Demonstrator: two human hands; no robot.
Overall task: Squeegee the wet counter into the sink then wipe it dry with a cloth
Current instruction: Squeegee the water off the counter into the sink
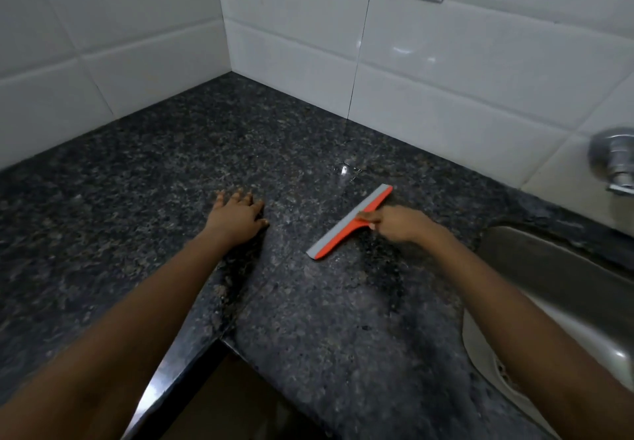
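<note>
Where the dark granite counter (171,172) runs into the tiled corner, open stone lies all round; the steel sink (549,278) borders it on the right; the left hand (236,218) rests flat, fingers spread; the right hand (399,225) grips the handle of the orange squeegee (350,223), its blade on the stone, angled between both hands.

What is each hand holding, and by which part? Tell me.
The right hand grips the orange squeegee by its handle, blade on the counter. The left hand holds nothing; it rests flat on the counter.

Bare counter (171,178) up to walls (429,96)
</note>
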